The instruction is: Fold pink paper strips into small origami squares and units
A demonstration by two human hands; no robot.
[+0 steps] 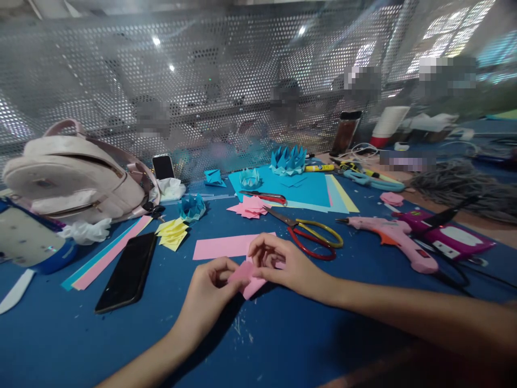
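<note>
Both hands are pinching one small pink paper piece [247, 279] low over the table: the left hand [210, 293] is gripping its near-left edge between thumb and fingers, and the right hand [283, 265] is clamping its far-right side with fingers curled over it.

Just beyond the grip a pink paper strip [226, 247] is lying flat, its right end running under the right hand. Further out, beyond the right hand, red-and-yellow-handled scissors [309, 233] are lying open, and a pink glue gun [393, 240] is resting well to the right of the grip, its cord trailing away. Left of the grip a black phone [128, 272] is lying face up beside long pink and blue strips [107, 254]. A stack of yellow folded pieces [173, 233] and a pile of pink folded pieces [250, 207] are sitting farther back, with blue folded paper crowns [287, 160] on blue sheets behind them. A pale pink backpack [76, 175] is slumping at the far left.

Nothing is standing between the hands and the paper. The blue table surface [283, 345] is showing small white scraps. A perforated metal screen [202, 81] is closing off the back.
</note>
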